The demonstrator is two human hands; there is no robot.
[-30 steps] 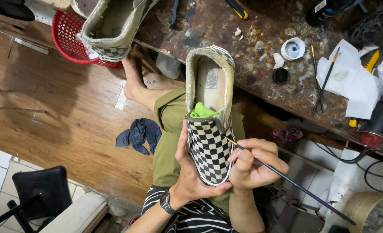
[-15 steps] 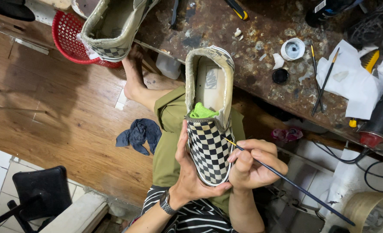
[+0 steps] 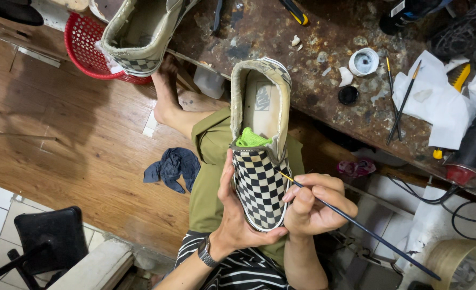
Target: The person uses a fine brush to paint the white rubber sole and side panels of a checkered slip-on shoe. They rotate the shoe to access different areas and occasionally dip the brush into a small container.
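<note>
Left hand (image 3: 238, 215) grips grubby checkered shoe (image 3: 260, 161); right hand (image 3: 315, 207) pinches brush (image 3: 356, 223), seemingly touching.

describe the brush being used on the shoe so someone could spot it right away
Start at the black-and-white checkered slip-on shoe that the left hand cups over the person's lap. Beside it, the right hand pinches a thin paintbrush, tip at the shoe's side. Unlike the brushes lying on the stained workbench, it is hand-held, with a long dark handle.
</note>
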